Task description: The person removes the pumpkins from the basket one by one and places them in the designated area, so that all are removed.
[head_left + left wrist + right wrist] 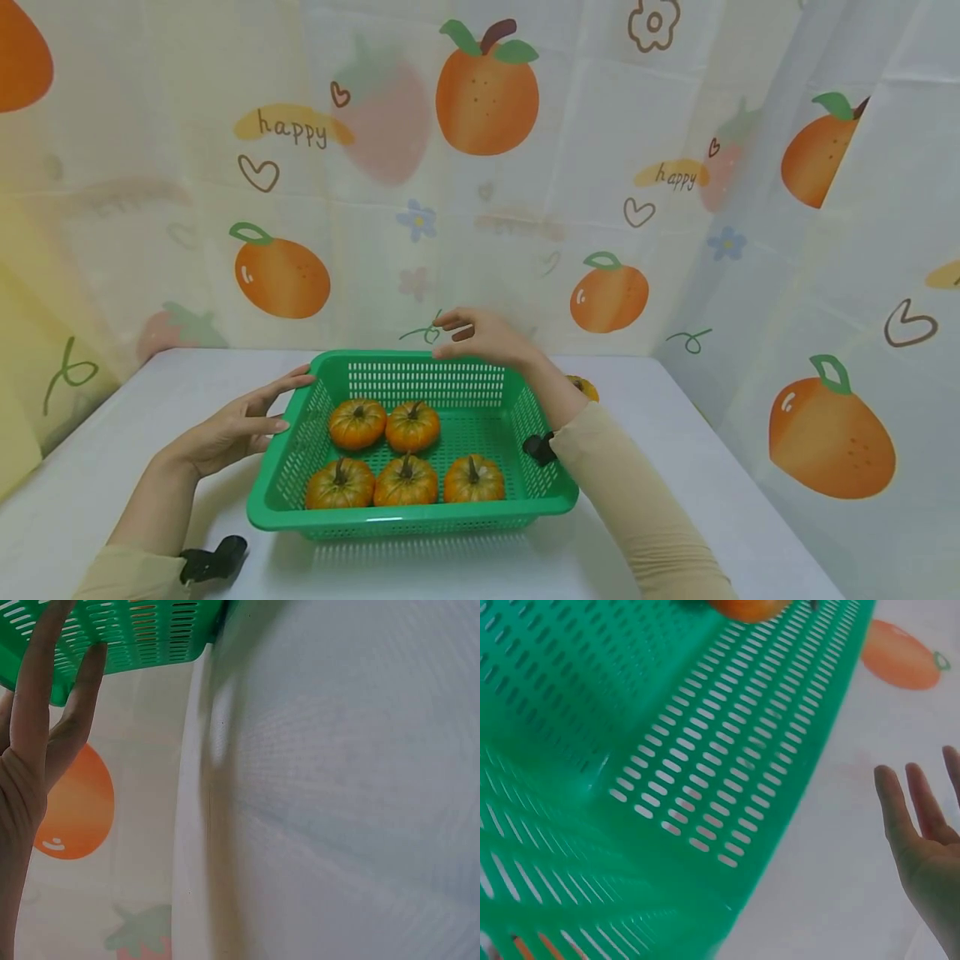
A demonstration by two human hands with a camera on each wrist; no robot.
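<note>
left hand (240, 423), fingers spread, touches the green basket (412, 519); right hand (486, 335), fingers loosely parted, hovers near it; five pumpkins (406, 482) lie inside, right of the left fingers.

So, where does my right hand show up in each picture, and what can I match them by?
Head: the right hand is near the middle, by the far rim of the green basket.
Left wrist: not in it; the hand at the left edge is the left hand.
Right wrist: at the lower right, cut off by the edge.
Shared landmark: the green basket, in all three.
</note>
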